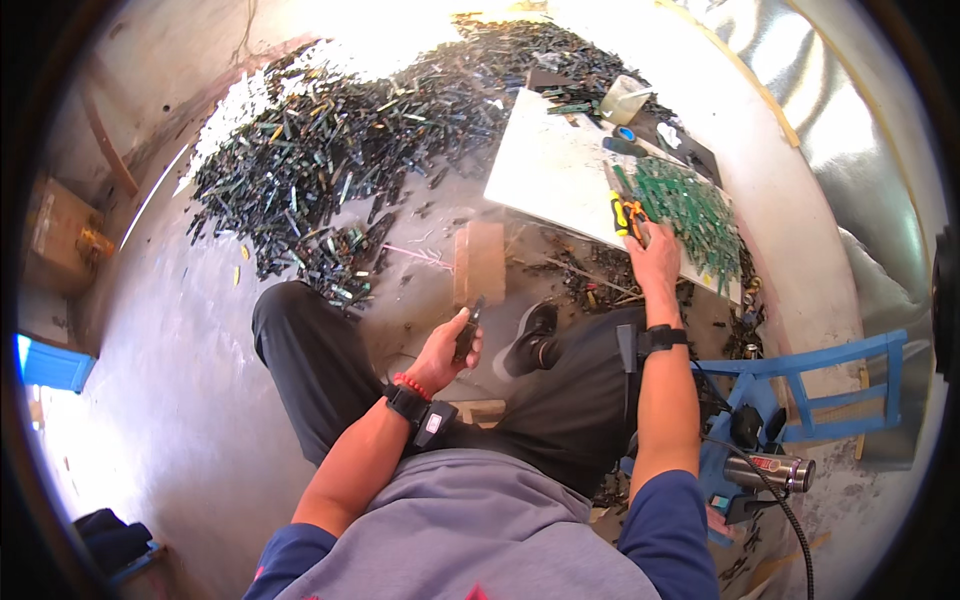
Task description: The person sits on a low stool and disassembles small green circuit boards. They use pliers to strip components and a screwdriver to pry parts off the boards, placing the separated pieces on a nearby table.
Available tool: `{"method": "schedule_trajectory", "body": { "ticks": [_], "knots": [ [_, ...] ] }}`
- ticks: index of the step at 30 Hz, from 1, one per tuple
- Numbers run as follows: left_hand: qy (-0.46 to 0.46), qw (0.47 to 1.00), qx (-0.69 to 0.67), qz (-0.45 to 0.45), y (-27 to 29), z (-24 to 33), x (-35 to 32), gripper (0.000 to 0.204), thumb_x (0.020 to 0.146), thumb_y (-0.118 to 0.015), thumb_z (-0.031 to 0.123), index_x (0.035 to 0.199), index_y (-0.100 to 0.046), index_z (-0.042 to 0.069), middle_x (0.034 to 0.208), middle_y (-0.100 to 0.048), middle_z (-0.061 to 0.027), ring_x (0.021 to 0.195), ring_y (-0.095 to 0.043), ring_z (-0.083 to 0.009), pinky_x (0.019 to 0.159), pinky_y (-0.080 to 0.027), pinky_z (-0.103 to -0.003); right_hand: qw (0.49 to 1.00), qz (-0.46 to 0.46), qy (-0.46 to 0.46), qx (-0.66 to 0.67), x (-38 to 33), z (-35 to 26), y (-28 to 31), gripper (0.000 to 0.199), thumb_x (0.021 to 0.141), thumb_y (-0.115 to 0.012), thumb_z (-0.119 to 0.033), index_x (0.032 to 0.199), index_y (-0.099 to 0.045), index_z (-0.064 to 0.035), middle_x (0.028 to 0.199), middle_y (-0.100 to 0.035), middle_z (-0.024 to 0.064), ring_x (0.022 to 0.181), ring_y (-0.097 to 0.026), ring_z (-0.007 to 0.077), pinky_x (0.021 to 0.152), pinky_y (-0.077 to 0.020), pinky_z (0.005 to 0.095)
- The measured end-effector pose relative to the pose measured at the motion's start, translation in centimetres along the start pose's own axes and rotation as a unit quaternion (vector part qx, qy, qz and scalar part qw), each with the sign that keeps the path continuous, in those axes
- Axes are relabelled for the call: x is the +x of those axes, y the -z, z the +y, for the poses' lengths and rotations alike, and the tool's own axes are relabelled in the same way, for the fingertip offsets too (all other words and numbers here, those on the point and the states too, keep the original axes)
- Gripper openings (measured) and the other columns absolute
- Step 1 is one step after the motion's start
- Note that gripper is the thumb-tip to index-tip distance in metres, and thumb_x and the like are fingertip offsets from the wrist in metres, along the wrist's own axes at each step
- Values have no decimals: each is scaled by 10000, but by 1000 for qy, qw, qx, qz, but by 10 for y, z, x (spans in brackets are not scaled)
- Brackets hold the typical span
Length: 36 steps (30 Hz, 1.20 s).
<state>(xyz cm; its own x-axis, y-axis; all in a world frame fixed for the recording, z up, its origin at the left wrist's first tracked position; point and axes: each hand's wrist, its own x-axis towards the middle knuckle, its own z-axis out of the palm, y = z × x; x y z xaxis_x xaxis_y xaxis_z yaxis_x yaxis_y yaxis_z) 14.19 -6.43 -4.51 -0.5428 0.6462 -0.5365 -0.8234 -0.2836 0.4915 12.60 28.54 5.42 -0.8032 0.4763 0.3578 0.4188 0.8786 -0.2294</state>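
Observation:
My left hand (447,352) is raised between my knees, its fingers closed on a small dark strip-like piece (466,338); its exact kind is too small to tell. On the right, my arm reaches forward over a white board (545,160). There my right hand (655,258) grips the handles of yellow, orange and black pliers (624,214), their jaws pointing away from me. Just right of the pliers lies a spread pile of green circuit board strips (690,215) on the board. A brown block (480,262) stands on the floor beyond my left hand.
A large heap of dark strip-like parts (320,140) covers the floor ahead and left. A cup (624,100) and a blue-and-black roundish tool (626,140) are on the board's far side. At right are a blue chair (840,390) and a metal flask (780,470).

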Motion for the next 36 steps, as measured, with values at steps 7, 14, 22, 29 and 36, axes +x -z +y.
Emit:
{"method": "schedule_trajectory", "body": {
  "ticks": [7,14,22,29,36],
  "knots": [
    [1,999,-30,-16,7,2,-1,422,959,-436,449,848,-519,50,661,-505,-40,511,-454,-149,494,-394,-263,999,-37,-9,16,14,14,-7,229,764,-687,-225,888,-664,-33,933,-629,166,897,-582,361,813,-445,440],
    [-14,999,-36,-2,5,6,-7,433,970,-407,446,849,-532,50,662,-501,-38,512,-413,-138,484,-356,-247,788,26,-214,577,-13,-1,21,235,886,-576,-215,1023,-601,-26,990,-624,62,878,-572,135,647,-410,266],
    [-4,999,-35,8,4,6,-2,418,963,-426,444,842,-520,55,667,-487,-34,523,-399,-129,485,-350,-241,606,-136,-202,758,-121,-58,62,113,912,-535,-154,983,-525,-68,995,-621,118,860,-625,185,444,-404,205],
    [-8,999,-46,16,1,6,2,388,956,-447,427,850,-521,62,674,-499,-27,524,-408,-124,485,-357,-244,657,-436,-231,570,-200,-123,78,300,931,-547,-225,1098,-567,23,984,-643,106,861,-649,160,482,-492,201],
    [-47,997,17,66,-2,5,-4,382,949,-458,423,843,-551,68,645,-504,-8,476,-423,-119,449,-358,-252,641,-523,-219,517,-220,-134,57,394,920,-561,-318,1120,-552,20,900,-617,61,837,-642,152,487,-498,221]
  ]
}}
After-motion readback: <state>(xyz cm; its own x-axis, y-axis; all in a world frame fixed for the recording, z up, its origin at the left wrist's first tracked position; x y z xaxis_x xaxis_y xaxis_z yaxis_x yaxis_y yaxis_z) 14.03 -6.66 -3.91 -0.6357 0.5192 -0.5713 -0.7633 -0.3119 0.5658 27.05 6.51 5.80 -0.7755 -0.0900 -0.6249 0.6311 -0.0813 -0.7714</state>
